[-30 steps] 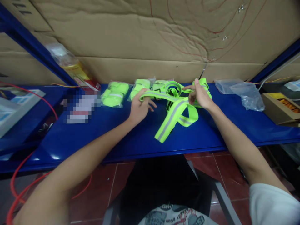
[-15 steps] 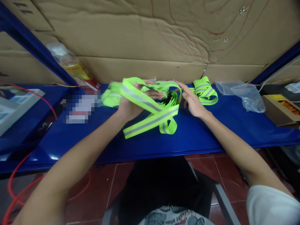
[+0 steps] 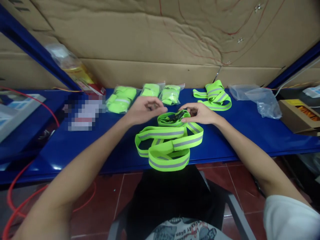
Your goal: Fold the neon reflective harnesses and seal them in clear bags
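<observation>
Strap (image 3: 168, 164), bright green with a grey stripe, on the blue table (image 3: 262, 133) in front of the person. Its coiled end (image 3: 172, 125) lies between the two hands; its loose loops spread on the person's side of the coil, their long axis running left to right. The right hand (image 3: 196, 113) is nearer, pinching the coil's right edge between thumb and fingers. The left hand (image 3: 147, 109) is curled just beyond the coil's left side; whether it grips anything cannot be told. Farther back: three bagged straps (image 3: 121, 100) and, to the right, a loose strap (image 3: 216, 95).
</observation>
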Motion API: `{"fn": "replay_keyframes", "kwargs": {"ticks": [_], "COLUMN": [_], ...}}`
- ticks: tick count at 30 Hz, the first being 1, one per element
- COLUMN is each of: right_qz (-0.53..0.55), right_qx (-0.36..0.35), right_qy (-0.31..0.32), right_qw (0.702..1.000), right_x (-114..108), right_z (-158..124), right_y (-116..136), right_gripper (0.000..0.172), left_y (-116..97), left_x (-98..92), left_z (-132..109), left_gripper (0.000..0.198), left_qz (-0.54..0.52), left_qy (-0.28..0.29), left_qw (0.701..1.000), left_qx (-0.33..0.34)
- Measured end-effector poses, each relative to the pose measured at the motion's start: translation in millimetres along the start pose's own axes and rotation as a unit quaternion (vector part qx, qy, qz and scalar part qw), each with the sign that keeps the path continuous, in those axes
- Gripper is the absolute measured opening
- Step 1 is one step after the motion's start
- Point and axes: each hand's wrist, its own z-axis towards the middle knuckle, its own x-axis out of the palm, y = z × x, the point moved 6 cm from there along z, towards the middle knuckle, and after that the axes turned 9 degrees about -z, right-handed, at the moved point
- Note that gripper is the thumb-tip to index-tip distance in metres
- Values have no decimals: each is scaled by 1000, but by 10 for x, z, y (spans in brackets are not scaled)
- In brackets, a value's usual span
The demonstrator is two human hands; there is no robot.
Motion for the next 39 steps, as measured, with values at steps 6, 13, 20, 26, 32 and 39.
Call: {"fn": "replay_keyframes", "kwargs": {"ticks": [6, 13, 20, 26, 32, 39], "right_qz": [28, 99, 129, 107, 94, -10], "right_qx": [-51, 20, -14, 28, -14, -155], "right_qy": [32, 307, 326, 227, 44, 103], "right_qw": [998, 946, 936, 967, 995, 982], "right_x": [109, 431, 486, 330, 142, 151], "right_z": [-55, -259, -243, -144, -49, -162], "right_y": [165, 330, 400, 193, 155, 479], "right_gripper": [44, 53, 44, 40, 47, 65], "left_y": [38, -35, 48, 228, 254, 460], "left_x": [338, 571, 492, 411, 329, 88], "left_z": [-210, -483, -378, -273, -159, -56], "left_gripper": [58, 54, 30, 30, 16, 15], "left_qz": [144, -3, -59, -93, -60, -19], "left_qy": [230, 471, 432, 325, 128, -44], "left_qw": [961, 864, 885, 910, 962, 976], "left_qx": [-63, -176, -162, -239, -232, -214]}}
